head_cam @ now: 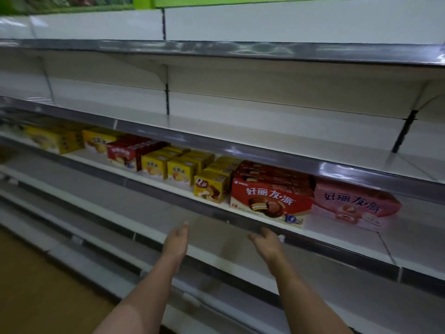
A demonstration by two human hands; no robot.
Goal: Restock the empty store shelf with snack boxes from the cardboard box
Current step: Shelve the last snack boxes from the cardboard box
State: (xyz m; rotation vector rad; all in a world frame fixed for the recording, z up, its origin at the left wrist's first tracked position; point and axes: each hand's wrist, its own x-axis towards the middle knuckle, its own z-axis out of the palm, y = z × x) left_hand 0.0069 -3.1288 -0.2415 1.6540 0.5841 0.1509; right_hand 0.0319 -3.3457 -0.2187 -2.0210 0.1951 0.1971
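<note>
Red chocolate-pie box (271, 202) sat on the shelf (168, 183), long side outward, just above the right hand (266, 242); left hand (175, 239) farther off, both loose-fingered and empty.

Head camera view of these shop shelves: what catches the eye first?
The big red snack box at the front of the stocked shelf stands out, with a pink box to its right and yellow boxes in a row to its left. Below, the left hand and right hand reach forward, holding nothing.
</note>
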